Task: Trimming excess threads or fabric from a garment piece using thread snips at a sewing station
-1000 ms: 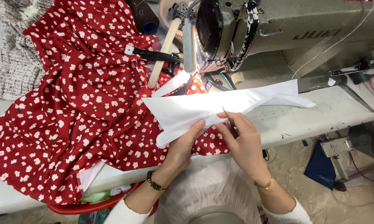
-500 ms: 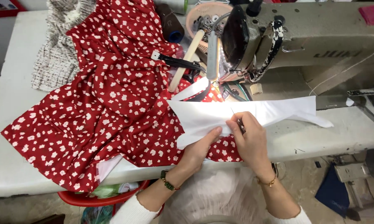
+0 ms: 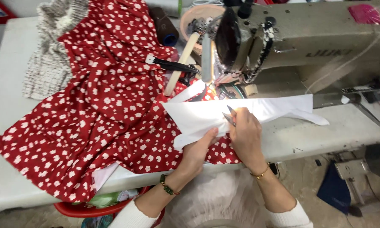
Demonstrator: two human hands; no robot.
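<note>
Far out beyond my left hand's knuckles lies a grey-and-white knitted cloth (image 3: pixel 50 59), and the red cotton fabric with small white flowers (image 3: pixel 101 109) spreads from there right under my wrist. My left hand (image 3: pixel 197 152) is closed on the near edge of the long white fabric strip (image 3: pixel 257 112), thumb on top, much as it was a moment ago. Just beside it, my right hand (image 3: pixel 245 139) is clamped on small metal thread snips (image 3: pixel 228 116), tips on the strip; it has hardly shifted, so the trimming seems to be staying at the same spot. Beyond my fingers stands the beige industrial sewing machine (image 3: pixel 308 38), with long scissors (image 3: pixel 363 103) off to the right.
</note>
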